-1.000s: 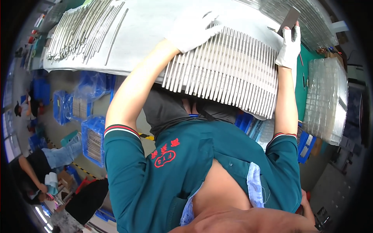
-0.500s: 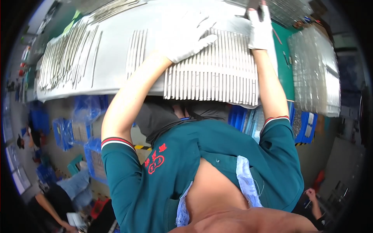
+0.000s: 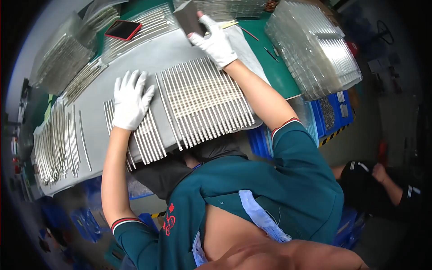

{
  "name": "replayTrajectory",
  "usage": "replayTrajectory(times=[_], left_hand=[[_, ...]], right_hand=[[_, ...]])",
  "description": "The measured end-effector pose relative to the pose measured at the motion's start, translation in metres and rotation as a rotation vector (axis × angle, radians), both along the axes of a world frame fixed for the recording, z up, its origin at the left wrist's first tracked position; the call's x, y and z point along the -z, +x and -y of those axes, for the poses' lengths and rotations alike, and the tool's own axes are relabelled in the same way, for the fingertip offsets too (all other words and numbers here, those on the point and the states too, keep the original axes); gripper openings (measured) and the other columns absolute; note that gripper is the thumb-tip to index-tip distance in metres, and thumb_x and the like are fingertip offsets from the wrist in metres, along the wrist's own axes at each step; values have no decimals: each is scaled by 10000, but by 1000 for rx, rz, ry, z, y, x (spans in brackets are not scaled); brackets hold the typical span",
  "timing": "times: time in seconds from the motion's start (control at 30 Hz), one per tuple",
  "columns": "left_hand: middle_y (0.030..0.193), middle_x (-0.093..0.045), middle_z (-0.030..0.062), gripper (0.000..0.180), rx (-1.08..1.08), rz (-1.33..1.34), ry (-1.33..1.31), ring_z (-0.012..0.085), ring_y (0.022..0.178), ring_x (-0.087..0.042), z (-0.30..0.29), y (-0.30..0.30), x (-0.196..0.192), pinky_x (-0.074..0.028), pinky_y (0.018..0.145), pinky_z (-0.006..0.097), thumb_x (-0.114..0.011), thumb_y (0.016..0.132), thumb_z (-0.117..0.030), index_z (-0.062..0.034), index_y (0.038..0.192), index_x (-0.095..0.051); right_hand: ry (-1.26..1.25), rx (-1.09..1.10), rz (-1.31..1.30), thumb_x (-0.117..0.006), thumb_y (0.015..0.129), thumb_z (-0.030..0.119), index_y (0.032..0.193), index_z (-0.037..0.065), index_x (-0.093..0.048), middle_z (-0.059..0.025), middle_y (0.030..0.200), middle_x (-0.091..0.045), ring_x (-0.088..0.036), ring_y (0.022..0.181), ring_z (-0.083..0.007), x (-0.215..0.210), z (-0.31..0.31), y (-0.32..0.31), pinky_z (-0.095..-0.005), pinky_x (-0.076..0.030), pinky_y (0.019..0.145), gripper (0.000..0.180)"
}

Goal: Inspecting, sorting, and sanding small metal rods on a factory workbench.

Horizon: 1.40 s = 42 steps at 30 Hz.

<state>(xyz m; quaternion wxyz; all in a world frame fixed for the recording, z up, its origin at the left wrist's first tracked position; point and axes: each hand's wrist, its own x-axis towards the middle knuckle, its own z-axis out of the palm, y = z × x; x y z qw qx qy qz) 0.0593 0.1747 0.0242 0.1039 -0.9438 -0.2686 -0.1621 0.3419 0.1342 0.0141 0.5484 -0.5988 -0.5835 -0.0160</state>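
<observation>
My left hand (image 3: 132,101), in a white glove with bare wrist, lies flat with fingers spread over a narrow group of thin metal rods (image 3: 150,139). To its right a wider row of similar silver rods (image 3: 204,99) lies side by side on the grey cloth (image 3: 96,121). My right hand (image 3: 216,44), also gloved with some bare fingertips, grips a grey rectangular block (image 3: 188,19) beyond the far end of that row. The block is tilted, and its lower part is partly hidden by the fingers.
Loose rods (image 3: 56,144) lie at the left. A red-edged phone (image 3: 123,29) rests on wrapped rods at the back. Stacks of clear plastic trays (image 3: 315,49) stand at right and far left (image 3: 63,58). Blue bins (image 3: 330,112) sit below the table; another person (image 3: 371,184) is at lower right.
My left hand has moved left from the wide row onto the narrow group, which now looks larger. The right hand still holds the block, now more fully in view. The view has turned.
</observation>
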Motion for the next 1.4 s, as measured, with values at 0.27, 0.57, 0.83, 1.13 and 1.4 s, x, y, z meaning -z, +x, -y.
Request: replayTrajectory(times=[0.27, 0.57, 0.83, 1.13, 1.4], left_hand=[[1250, -515, 167, 487, -6, 51, -11, 356, 1205, -434, 8, 21, 4, -261, 1040, 490, -493, 905, -396, -65, 1262, -508], [1268, -504, 167, 495, 68, 75, -93, 350, 1222, -422, 22, 58, 5, -260, 1049, 492, -494, 906, -405, -58, 1260, -505], [1293, -493, 173, 506, -61, -88, -31, 359, 1258, -389, 0, -2, 2, -219, 1079, 493, -488, 915, -383, -49, 1294, -469], [1230, -530, 187, 472, 79, 25, 42, 372, 1195, -450, 29, 34, -7, -275, 1044, 507, -553, 888, -320, -6, 1237, -504], [1221, -544, 156, 453, 209, 122, -75, 353, 1185, -460, 35, 103, 16, -286, 1018, 514, -478, 905, -397, -65, 1207, -536]], right_hand=[[-362, -77, 316, -598, 742, 506, 1261, 117, -501, -109, 1309, -488, -513, 1147, -310, -18, 15, -19, -375, -424, 959, 656], [-294, -78, 234, -644, 753, 451, 1282, 79, -496, -121, 1331, -480, -481, 1201, -282, -16, 17, -14, -351, -395, 1002, 663], [-256, -50, 151, -653, 733, 485, 1253, 94, -523, -124, 1318, -488, -504, 1172, -295, -20, 19, -11, -365, -400, 991, 664], [-287, -47, 165, -647, 738, 481, 1299, 97, -485, -132, 1326, -483, -502, 1174, -299, -24, 23, -12, -366, -400, 994, 699], [29, 2, -180, -733, 721, 388, 1251, -8, -505, -201, 1278, -518, -489, 1199, -322, 4, -8, -9, -357, -386, 1018, 700]])
